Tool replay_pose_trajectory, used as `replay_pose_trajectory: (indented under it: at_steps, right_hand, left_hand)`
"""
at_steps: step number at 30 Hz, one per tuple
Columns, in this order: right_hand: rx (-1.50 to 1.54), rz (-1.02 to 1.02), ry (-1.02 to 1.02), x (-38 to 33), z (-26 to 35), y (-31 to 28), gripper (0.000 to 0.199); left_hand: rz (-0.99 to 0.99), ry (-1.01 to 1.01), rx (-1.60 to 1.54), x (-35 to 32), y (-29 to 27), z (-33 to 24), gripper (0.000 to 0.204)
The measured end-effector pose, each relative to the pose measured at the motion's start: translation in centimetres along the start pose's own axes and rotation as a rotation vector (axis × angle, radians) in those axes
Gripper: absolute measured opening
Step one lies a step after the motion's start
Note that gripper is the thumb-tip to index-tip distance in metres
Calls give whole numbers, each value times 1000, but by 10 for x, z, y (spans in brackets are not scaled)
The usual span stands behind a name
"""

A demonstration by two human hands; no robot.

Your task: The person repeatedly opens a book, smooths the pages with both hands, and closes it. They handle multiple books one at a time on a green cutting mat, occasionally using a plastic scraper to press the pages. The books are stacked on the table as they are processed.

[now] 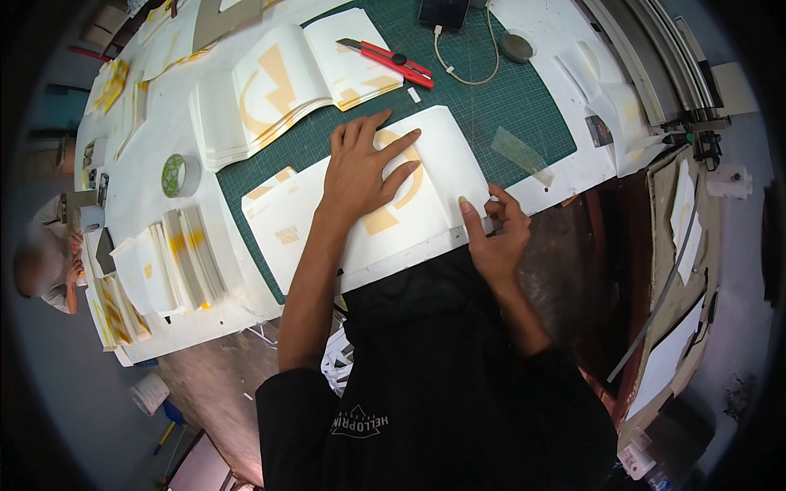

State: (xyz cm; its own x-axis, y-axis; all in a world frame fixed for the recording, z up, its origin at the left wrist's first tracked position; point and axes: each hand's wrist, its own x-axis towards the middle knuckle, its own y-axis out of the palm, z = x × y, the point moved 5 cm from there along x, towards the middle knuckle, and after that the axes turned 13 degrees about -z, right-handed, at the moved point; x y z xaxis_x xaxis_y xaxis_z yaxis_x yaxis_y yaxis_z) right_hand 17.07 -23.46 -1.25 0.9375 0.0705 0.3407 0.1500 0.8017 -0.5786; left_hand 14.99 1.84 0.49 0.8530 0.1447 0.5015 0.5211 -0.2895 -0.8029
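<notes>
A white printed sheet [307, 237] with pale orange graphics lies across the near edge of the green cutting mat [458, 98]. My left hand [360, 168] rests flat on it, fingers spread. At the sheet's right corner, my right hand [498, 233] has its thumb on top and its other fingers curled at the edge, gripping the paper. Beyond my left hand lies an open stack of similar printed sheets [278, 86]. A red utility knife [389, 61] with its blade out lies across that stack's right part.
A roll of tape [173, 176] and bundles of folded printed sheets [176, 258] sit on the left. A phone [443, 12] with a cable and a round dark object [516, 47] are at the far side. A clear strip [522, 154] lies right. Another person [49, 254] is at far left.
</notes>
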Motion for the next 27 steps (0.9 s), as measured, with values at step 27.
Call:
replay_pose_trajectory:
  at_steps: [27]
  right_hand:
    - [1087, 11, 208, 74, 85, 8, 66]
  left_hand:
    - [145, -503, -863, 55, -106, -7, 35]
